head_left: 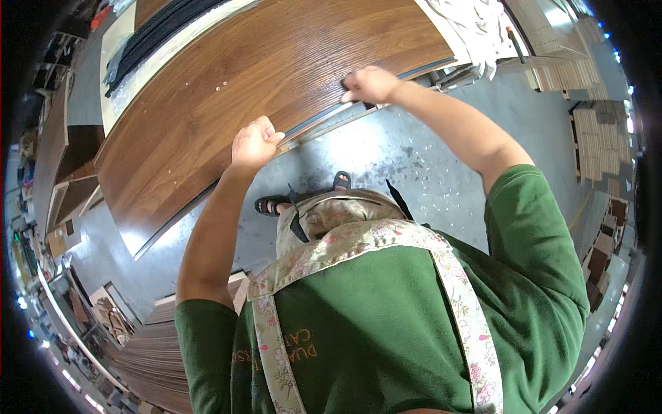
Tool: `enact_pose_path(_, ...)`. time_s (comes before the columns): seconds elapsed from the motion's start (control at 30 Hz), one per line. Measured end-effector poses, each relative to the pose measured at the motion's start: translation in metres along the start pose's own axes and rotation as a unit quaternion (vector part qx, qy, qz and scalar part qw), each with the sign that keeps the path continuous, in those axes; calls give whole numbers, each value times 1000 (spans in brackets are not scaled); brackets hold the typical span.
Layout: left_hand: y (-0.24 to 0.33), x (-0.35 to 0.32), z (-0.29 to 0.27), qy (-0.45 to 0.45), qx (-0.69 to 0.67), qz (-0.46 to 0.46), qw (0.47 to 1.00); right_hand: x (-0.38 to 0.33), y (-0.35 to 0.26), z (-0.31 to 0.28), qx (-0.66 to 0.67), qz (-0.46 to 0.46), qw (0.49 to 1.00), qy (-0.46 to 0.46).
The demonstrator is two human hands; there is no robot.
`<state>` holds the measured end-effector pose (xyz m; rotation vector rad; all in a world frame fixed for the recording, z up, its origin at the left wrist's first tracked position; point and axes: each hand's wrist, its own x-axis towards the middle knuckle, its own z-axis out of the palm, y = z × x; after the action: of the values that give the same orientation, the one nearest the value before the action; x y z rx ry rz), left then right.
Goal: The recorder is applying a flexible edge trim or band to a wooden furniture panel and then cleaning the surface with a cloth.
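A large brown wood-grain panel [248,76] lies flat ahead of me, its near edge running from lower left to upper right. Along that edge runs a thin grey edge strip [314,124]. My left hand [254,141] is closed on the edge with the thumb pressed onto the strip. My right hand [370,85] grips the same edge farther right, fingers curled over a small dark thing that I cannot make out. Both forearms reach up from my green shirt and floral apron.
Grey concrete floor [407,162] lies below the panel, with my sandalled feet [272,205] on it. White cloth [476,27] sits at the panel's far right end. Stacks of boards [162,352] stand at lower left and more stacks [600,138] at right. Black strips [158,31] lie beyond the panel.
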<state>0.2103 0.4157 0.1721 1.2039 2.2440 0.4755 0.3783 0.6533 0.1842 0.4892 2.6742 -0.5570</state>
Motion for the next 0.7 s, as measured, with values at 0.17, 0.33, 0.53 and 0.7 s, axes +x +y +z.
enact_pose_path(0.17, 40, 26, 25, 18, 8, 54, 998, -1, 30, -7, 13, -11, 1000, -16)
enact_pose_path(0.33, 81, 62, 41, -25, 1, 48, 999, 2, 15, -12, -8, 16, 999, -51)
enact_pose_path(0.53, 89, 70, 48, -38, -20, 59, 997, -1, 23, 8, -21, 4, 1000, 0)
enact_pose_path(0.7, 95, 65, 57, 39, 73, 75, 994, -5, 26, 14, -21, -28, 997, 62)
